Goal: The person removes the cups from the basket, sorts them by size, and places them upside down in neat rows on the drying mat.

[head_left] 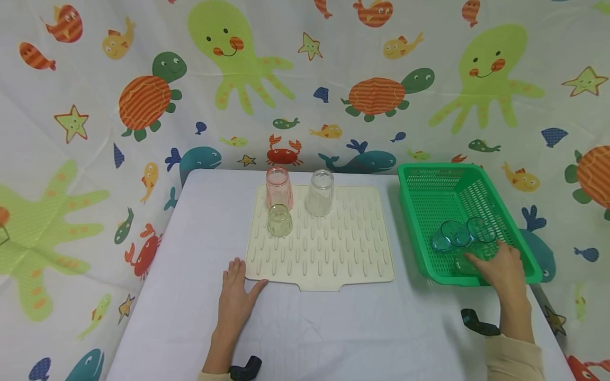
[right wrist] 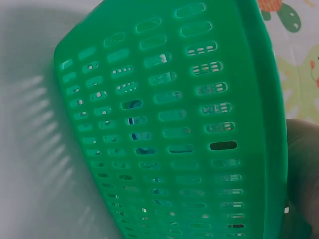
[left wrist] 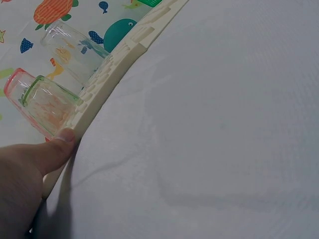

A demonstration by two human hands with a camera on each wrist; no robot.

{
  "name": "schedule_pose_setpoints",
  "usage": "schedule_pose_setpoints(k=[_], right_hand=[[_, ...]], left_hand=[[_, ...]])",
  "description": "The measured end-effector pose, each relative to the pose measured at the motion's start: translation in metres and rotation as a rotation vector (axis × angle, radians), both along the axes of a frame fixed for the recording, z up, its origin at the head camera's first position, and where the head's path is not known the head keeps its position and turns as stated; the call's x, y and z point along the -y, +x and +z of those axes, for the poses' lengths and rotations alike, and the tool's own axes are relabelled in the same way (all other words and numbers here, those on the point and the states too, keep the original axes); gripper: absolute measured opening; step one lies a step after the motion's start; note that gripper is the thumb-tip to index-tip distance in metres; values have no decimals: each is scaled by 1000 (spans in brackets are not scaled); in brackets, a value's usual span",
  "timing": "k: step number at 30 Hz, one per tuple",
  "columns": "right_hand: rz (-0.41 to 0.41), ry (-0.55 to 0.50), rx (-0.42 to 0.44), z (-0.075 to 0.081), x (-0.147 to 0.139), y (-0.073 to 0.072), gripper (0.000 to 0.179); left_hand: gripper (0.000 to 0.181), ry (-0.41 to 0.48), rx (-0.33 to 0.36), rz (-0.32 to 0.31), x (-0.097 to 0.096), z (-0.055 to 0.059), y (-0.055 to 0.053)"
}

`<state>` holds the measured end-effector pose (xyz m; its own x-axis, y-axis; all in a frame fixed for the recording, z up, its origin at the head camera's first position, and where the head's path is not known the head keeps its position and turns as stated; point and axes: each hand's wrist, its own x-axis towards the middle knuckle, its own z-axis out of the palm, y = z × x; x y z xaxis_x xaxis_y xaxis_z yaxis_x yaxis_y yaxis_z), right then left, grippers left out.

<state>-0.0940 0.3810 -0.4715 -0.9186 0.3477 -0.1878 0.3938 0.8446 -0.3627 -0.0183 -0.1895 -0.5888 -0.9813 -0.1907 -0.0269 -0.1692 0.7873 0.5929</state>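
Observation:
My right hand [head_left: 505,270] reaches over the near right side of a green plastic basket [head_left: 414,233]. Its thumb and fingers curl about a light green glass [head_left: 466,265] inside. Just beyond lie blue glasses [head_left: 442,242], close together. In the right wrist view the basket wall hides the grasp, leaving part of the hand [right wrist: 301,169] at the rim. My left hand [head_left: 234,301] rests flat on the table, thumb touching the front left corner of a cream ridged drying mat [head_left: 333,254]. On that mat stand a tall pink glass [head_left: 278,188], a tall clear glass [head_left: 321,193] and a small green glass [head_left: 279,220].
A white cloth [head_left: 362,333] covers the table. The basket stands at the table's right edge, to the right of the mat. Behind and beside the table hangs a curtain [head_left: 305,69] printed with sea animals. Dark wrist mounts [head_left: 478,323] sit on both forearms.

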Motion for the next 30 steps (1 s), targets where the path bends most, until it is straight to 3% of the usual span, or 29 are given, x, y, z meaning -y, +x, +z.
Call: schedule_pose_setpoints(k=[15, 30], right_hand=[[59, 7, 13, 3, 3, 3, 94], [48, -6, -126, 31, 15, 10, 91]], left_hand=[[94, -3, 15, 4, 0, 2, 1], [94, -4, 7, -3, 1, 4, 1]])
